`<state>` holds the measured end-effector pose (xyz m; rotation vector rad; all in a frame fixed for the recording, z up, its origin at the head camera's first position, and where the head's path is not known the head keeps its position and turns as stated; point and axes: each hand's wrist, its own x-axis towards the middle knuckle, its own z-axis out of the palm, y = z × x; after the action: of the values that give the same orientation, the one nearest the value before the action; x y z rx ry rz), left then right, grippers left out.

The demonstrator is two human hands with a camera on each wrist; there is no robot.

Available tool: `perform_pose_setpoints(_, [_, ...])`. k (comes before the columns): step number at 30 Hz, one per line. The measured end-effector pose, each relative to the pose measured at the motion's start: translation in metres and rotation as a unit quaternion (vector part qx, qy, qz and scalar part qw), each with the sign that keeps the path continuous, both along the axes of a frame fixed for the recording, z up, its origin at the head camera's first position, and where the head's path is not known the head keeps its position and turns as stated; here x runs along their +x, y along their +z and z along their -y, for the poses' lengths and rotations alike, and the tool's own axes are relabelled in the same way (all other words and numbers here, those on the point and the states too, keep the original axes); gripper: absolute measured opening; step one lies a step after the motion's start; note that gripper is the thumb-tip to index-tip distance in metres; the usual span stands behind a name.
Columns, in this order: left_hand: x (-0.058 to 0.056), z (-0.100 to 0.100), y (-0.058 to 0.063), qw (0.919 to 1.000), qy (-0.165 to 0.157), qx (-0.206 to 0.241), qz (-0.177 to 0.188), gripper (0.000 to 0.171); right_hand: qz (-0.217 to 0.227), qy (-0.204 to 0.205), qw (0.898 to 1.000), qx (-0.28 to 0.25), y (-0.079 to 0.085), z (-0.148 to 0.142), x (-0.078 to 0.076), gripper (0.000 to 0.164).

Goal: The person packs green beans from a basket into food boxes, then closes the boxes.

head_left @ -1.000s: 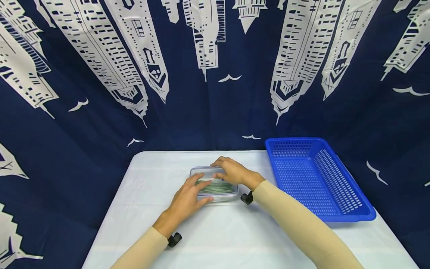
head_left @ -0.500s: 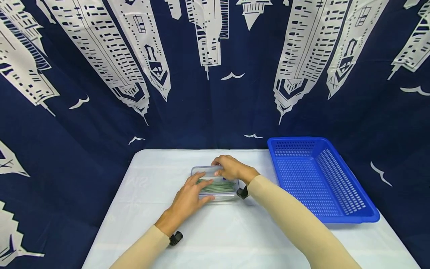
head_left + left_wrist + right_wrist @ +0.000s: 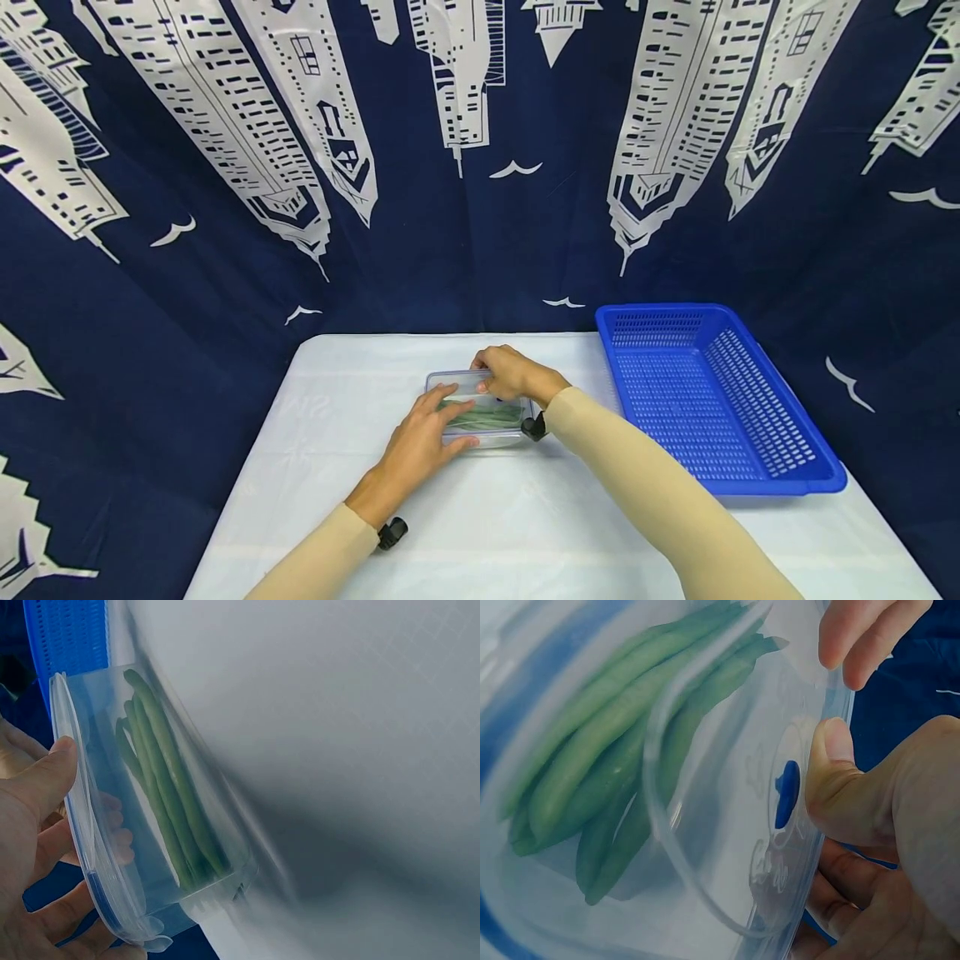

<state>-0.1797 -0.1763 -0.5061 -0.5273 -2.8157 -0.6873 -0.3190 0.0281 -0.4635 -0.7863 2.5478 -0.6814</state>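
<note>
A clear plastic food container (image 3: 491,442) with a see-through lid (image 3: 452,382) sits near the table's far edge. Several green beans (image 3: 161,780) lie inside it. My left hand (image 3: 422,435) rests on the container's left part, fingers spread over the lid and thumb toward its near edge. At the far side, my right hand (image 3: 516,374) grips the lid's edge. Its thumb presses close to a blue vent plug (image 3: 787,795), with fingers bent around the edge, partly hidden by the lid in the right wrist view.
A blue mesh plastic basket (image 3: 750,485) stands at the right of the white-covered table (image 3: 315,450). A dark blue cloth (image 3: 420,267) with white building prints hangs behind the table. Each wrist carries a small black camera.
My right wrist and forearm have shifted slightly left and its fingers have bent more at the lid's far edge. The left hand and the container have hardly moved.
</note>
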Motion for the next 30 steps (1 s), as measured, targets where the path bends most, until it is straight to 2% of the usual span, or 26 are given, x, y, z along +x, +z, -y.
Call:
perform_pose_setpoints(7, [-0.001, 0.0, -0.003, 0.9993, -0.007, -0.018, -0.033, 0.061, -0.005, -0.005, 1.0, 0.002, -0.005, 0.001, -0.001, 0.041])
perform_pose_setpoints(15, [0.001, -0.006, -0.007, 0.996, 0.007, -0.053, -0.071, 0.07, 0.009, -0.003, 1.0, -0.006, -0.007, 0.002, 0.001, 0.042])
perform_pose_setpoints(24, [-0.004, -0.01, -0.008, 0.9854, 0.013, -0.114, -0.126, 0.063, -0.007, 0.007, 1.0, -0.014, -0.003, -0.002, -0.004, 0.041])
perform_pose_setpoints(30, [-0.007, -0.009, -0.016, 0.9798, 0.009, -0.138, -0.145, 0.059, -0.008, 0.025, 1.0, -0.016, -0.004, -0.005, -0.008, 0.042])
